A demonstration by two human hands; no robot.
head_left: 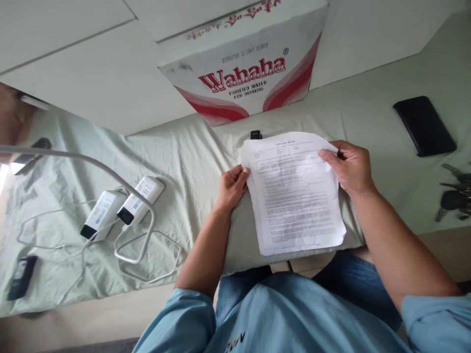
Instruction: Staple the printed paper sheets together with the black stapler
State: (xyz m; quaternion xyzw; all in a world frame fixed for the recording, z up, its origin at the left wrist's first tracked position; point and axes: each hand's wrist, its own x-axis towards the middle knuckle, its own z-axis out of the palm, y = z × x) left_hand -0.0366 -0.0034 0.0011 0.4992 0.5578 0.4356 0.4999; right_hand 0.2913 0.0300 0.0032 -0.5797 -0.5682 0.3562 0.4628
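Printed paper sheets [298, 196], slightly crumpled and headed "Overleaf Notes", are held over the near edge of the cloth-covered table [198, 162]. At least two sheets seem stacked, since a second edge shows along the left side. My left hand [233, 185] pinches the upper left edge between thumb and curled fingers. With the thumb on top, my right hand [349, 164] grips the upper right corner; its fingertips are partly hidden behind the paper. A small black object [255, 135] pokes out just beyond the top edge of the sheets.
A Wahaha water carton [250, 73] stands at the back against a white panel. To the left lie two white power banks [103, 213] with cables, a grey curved stand arm [110, 171] and a small black device [22, 278]. A black phone [425, 126] and keys [456, 196] are at right.
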